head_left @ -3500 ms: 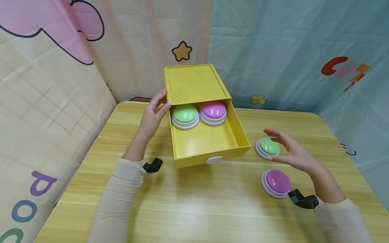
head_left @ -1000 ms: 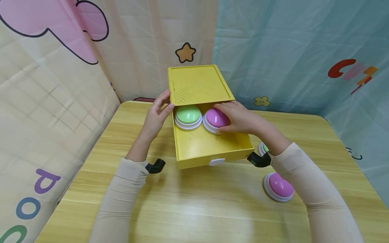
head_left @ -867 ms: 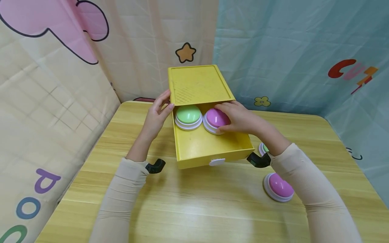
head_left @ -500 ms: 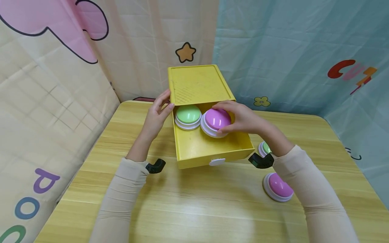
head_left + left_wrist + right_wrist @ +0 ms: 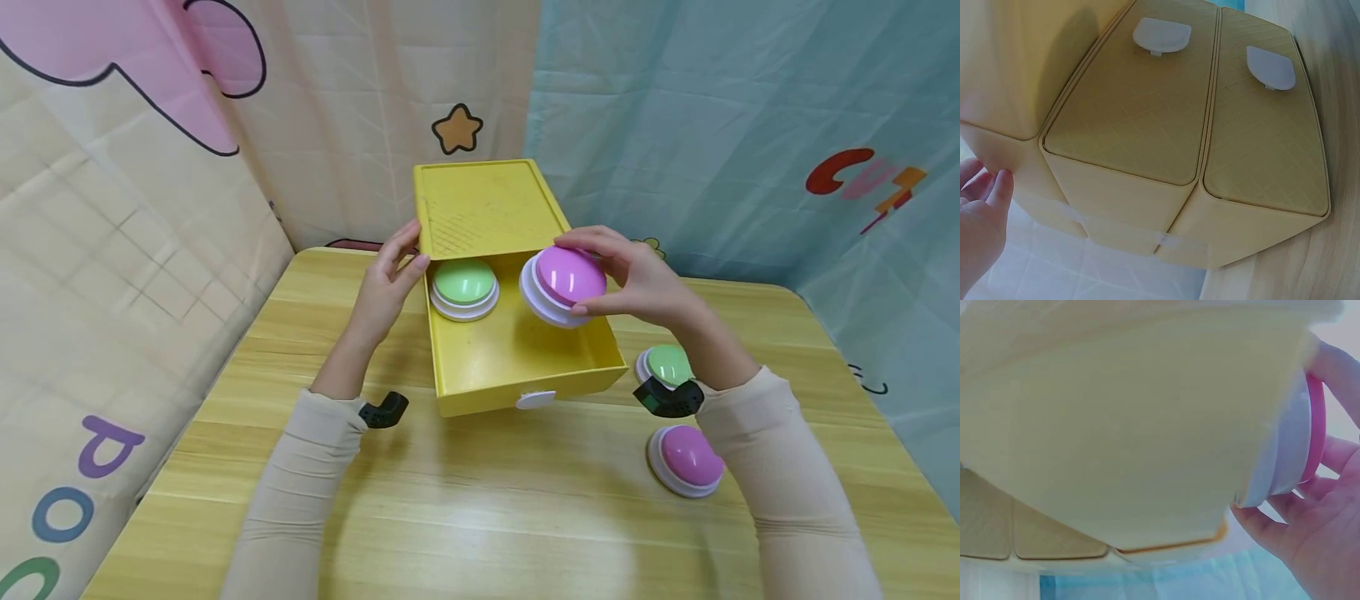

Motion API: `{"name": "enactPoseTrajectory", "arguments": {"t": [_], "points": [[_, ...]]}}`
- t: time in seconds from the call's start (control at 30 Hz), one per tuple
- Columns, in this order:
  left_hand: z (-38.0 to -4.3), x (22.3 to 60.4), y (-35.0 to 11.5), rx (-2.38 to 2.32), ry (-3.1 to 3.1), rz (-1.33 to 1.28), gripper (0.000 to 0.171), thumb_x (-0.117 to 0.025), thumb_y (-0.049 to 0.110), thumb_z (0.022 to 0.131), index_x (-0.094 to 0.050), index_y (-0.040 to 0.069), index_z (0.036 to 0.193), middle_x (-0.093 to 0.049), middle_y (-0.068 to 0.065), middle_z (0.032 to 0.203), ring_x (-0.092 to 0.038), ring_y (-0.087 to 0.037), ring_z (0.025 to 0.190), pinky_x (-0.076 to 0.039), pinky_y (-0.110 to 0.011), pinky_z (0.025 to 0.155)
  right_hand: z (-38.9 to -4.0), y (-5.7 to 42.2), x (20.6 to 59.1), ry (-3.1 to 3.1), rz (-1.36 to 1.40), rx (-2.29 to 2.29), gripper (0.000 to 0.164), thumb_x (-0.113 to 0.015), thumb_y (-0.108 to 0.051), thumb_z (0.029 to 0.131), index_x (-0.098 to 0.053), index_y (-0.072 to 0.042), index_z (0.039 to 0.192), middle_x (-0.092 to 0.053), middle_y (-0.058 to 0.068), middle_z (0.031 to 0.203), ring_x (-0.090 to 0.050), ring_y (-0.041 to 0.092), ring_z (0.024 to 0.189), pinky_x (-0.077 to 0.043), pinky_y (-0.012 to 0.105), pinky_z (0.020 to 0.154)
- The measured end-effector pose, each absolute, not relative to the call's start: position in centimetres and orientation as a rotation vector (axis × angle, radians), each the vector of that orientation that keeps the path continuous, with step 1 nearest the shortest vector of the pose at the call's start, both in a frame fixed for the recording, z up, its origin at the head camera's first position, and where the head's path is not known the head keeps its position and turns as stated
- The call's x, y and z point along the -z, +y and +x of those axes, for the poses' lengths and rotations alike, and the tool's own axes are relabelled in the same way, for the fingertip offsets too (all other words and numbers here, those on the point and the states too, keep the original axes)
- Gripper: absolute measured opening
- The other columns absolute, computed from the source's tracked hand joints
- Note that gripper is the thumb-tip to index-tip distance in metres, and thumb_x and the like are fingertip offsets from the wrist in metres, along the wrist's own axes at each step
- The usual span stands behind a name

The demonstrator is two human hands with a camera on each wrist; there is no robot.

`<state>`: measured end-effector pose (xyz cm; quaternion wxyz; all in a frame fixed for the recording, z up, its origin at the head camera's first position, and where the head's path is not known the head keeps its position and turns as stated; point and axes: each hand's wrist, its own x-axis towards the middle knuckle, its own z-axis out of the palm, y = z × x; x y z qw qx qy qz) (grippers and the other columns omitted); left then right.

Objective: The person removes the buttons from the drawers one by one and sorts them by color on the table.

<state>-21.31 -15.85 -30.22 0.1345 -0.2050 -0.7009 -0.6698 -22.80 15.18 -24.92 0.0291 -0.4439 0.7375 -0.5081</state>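
My right hand (image 5: 641, 279) grips a pink buzzer button (image 5: 572, 275) with a white base, thumb at the near rim and fingers at the far side. The button is tilted and held over the right part of the pulled-out yellow drawer (image 5: 525, 375). In the right wrist view the pink buzzer button (image 5: 1294, 437) shows edge-on between thumb and fingers. A green buzzer button (image 5: 465, 283) sits at the back left inside the drawer. My left hand (image 5: 381, 287) rests its extended fingertips against the left side of the yellow drawer cabinet (image 5: 491, 204), also seen in the left wrist view.
On the wooden table (image 5: 450, 517), right of the drawer, lie another green buzzer button (image 5: 669, 365) and a pink one (image 5: 686, 461). In the left wrist view two lower drawers (image 5: 1141, 106) with white handles are closed. Printed curtains (image 5: 675, 108) stand behind the table.
My right hand has come from the table buttons into the drawer, taken hold of the pink button there, and lifted it up and rightward. The left hand has stayed on the cabinet.
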Motion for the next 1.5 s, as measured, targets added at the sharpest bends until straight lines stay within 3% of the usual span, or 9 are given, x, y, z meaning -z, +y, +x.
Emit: {"name": "enactPoseTrajectory", "arguments": {"t": [0.2, 0.53, 0.87, 1.1, 1.23, 1.5], "points": [[-21.9, 30.9, -16.1, 1.963, -2.011, -0.593, 0.046, -0.048, 0.001, 0.092, -0.034, -0.006, 0.135, -0.026, -0.011, 0.143, -0.034, -0.019, 0.121, -0.033, -0.031, 0.099, -21.8, 17.5, 24.5, 2.198, -1.449, 1.716, 0.066, -0.072, 0.015, 0.064, -0.046, 0.011, 0.124, -0.042, 0.018, 0.123, -0.039, 0.027, 0.111, -0.041, 0.024, 0.09], [-22.8, 31.9, -16.5, 1.951, -2.008, -0.609, 0.046, -0.05, 0.006, 0.092, -0.036, -0.001, 0.135, -0.028, -0.005, 0.142, -0.035, -0.018, 0.12, -0.034, -0.03, 0.098, -19.5, 23.4, 26.6, 2.306, -1.313, 1.813, 0.068, -0.069, 0.023, 0.06, -0.044, 0.014, 0.123, -0.04, 0.019, 0.125, -0.039, 0.026, 0.11, -0.042, 0.019, 0.087], [-21.3, 30.2, -15.9, 1.934, -2.045, -0.595, 0.046, -0.047, 0.001, 0.092, -0.032, -0.009, 0.134, -0.024, -0.015, 0.143, -0.035, -0.022, 0.12, -0.034, -0.031, 0.098, -16.2, 30.0, 30.8, 2.529, -1.019, 1.816, 0.073, -0.061, 0.031, 0.059, -0.041, 0.011, 0.127, -0.04, 0.014, 0.123, -0.04, 0.017, 0.109, -0.04, 0.012, 0.084], [-22.1, 31.1, -16.3, 1.954, -2.025, -0.6, 0.047, -0.049, 0.004, 0.092, -0.033, -0.004, 0.135, -0.026, -0.01, 0.143, -0.035, -0.02, 0.121, -0.034, -0.031, 0.098, -13.3, 33.5, 33.7, 2.685, -0.741, 1.777, 0.073, -0.058, 0.032, 0.062, -0.04, 0.008, 0.129, -0.039, 0.009, 0.123, -0.042, 0.01, 0.106, -0.04, 0.008, 0.081], [-22.9, 31.9, -16.5, 1.953, -2.012, -0.608, 0.047, -0.05, 0.007, 0.092, -0.036, -0.001, 0.135, -0.028, -0.005, 0.142, -0.036, -0.019, 0.12, -0.035, -0.03, 0.098, -11.7, 35.3, 35.8, 2.771, -0.528, 1.714, 0.071, -0.059, 0.026, 0.069, -0.038, 0.004, 0.132, -0.037, 0.001, 0.123, -0.041, 0.002, 0.106, -0.038, 0.005, 0.08], [-22.4, 31.5, -16.3, 1.962, -1.996, -0.622, 0.047, -0.05, 0.006, 0.092, -0.035, -0.003, 0.135, -0.028, -0.008, 0.142, -0.035, -0.02, 0.121, -0.034, -0.03, 0.098, -9.3, 38.7, 39.8, 2.847, -0.153, 1.5, 0.069, -0.06, 0.003, 0.083, -0.03, -0.019, 0.141, -0.029, -0.016, 0.128, -0.028, -0.009, 0.112, -0.029, 0.0, 0.082]]}}
